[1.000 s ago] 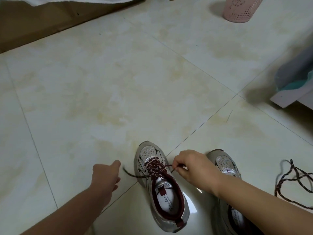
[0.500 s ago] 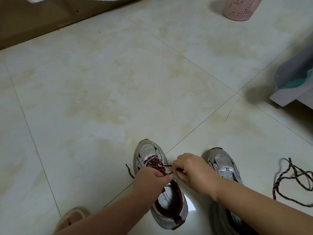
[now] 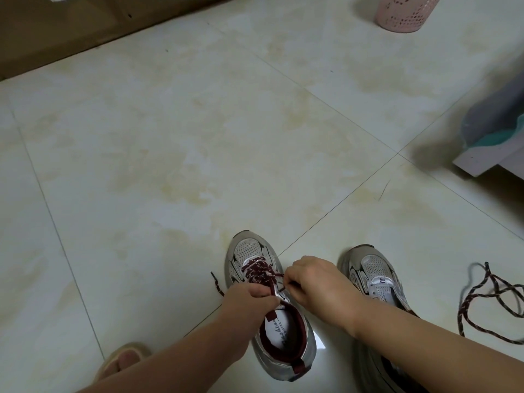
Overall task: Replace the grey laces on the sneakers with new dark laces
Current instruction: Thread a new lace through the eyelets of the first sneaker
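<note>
Both hands are pinching the dark lace (image 3: 259, 269) on the left sneaker (image 3: 269, 307), left hand (image 3: 249, 300) at six o'clock, right hand (image 3: 317, 285) at three o'clock of the lacing, gripping the limp, light cord best near its stiff tips.

Both bare forearms reach forward and inward from the lower edge of the view, so the hands meet close together, nearly touching. The left hand (image 3: 249, 297) is knuckles up, its fingers curled under in a tight grip. The right hand (image 3: 314, 285) is also knuckles up, wrist bent slightly, thumb and fingertips pinched together toward the left hand.
</note>
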